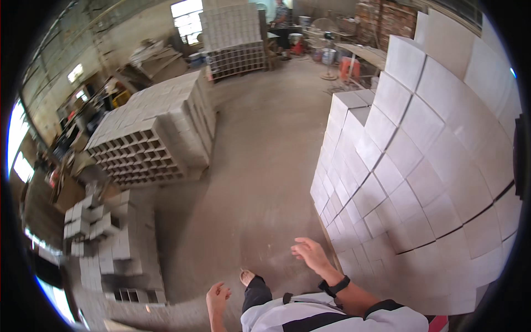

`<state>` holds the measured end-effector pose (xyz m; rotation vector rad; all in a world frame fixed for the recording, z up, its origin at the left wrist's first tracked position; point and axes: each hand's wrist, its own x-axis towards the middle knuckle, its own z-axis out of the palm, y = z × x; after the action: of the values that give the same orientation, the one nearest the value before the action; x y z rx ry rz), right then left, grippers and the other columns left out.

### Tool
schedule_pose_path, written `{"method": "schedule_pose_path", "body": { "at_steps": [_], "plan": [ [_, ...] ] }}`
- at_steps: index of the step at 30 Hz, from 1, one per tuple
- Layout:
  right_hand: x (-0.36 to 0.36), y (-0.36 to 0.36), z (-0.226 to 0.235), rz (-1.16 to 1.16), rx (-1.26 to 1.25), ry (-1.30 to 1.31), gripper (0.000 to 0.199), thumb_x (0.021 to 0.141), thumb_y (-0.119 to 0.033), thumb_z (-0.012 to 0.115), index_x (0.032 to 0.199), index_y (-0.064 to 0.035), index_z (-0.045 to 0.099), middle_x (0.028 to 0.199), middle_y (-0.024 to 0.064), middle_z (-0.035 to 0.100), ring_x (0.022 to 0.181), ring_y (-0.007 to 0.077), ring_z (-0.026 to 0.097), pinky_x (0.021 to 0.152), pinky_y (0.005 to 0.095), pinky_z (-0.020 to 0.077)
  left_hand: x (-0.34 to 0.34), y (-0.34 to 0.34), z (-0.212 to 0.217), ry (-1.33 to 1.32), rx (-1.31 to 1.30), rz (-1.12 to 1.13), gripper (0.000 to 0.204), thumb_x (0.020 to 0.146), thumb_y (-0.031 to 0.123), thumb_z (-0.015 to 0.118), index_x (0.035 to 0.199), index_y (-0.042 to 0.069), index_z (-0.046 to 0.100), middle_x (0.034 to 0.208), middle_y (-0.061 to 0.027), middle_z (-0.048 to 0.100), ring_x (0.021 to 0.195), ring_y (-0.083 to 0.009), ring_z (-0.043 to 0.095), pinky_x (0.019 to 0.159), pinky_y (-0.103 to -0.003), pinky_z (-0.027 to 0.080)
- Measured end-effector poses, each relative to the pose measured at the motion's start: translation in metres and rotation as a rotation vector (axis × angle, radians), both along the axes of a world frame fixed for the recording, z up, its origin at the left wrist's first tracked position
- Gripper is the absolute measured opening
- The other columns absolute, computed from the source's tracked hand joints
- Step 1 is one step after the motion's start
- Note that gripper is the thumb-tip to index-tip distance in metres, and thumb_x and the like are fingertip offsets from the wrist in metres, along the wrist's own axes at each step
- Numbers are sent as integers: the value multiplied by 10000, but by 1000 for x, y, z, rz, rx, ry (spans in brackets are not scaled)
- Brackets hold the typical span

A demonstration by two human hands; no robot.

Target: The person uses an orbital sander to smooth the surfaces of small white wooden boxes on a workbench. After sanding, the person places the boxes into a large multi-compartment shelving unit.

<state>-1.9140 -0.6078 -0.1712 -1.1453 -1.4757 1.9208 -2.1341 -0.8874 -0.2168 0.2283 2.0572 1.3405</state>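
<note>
My right hand [312, 254] hangs open in the air with a black band on its wrist, close to the foot of a tall stack of pale square boxes [420, 166] on my right. It holds nothing and is apart from the stack. My left hand [218, 299] is low near my leg, fingers loosely curled and empty. One foot [246, 276] shows on the concrete floor [260, 166] between my hands.
A long low stack of open-ended boxes [152, 138] lies to the left. Smaller uneven piles [105, 238] stand at lower left. Another tall stack [235, 39] stands at the far end, beside tables, buckets and a person.
</note>
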Motion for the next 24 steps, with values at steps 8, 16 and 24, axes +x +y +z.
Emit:
{"method": "schedule_pose_path", "body": {
  "at_steps": [8,16,24],
  "plan": [
    [-55,131,11,-552,44,-127,339,907,-119,582,1211,24,538,996,128,674,858,175,668,718,274,542,-173,306,83,147,-11,-633,368,858,108,586,1182,-66,591,928,-129,695,781,-159,659,695,-272,524],
    [-149,284,-25,-548,8,-302,376,906,-181,596,1231,5,557,990,127,684,861,158,662,742,284,529,-242,560,39,20,34,-983,390,876,139,582,1205,-70,569,971,-141,691,804,-177,667,706,-279,530],
    [-230,478,5,-493,191,-308,395,902,-263,596,1229,-44,575,972,128,697,891,211,665,813,320,504,-285,782,45,-147,2,-1107,369,885,123,591,1206,-58,567,988,-154,680,842,-194,675,724,-279,533]
  ]
}}
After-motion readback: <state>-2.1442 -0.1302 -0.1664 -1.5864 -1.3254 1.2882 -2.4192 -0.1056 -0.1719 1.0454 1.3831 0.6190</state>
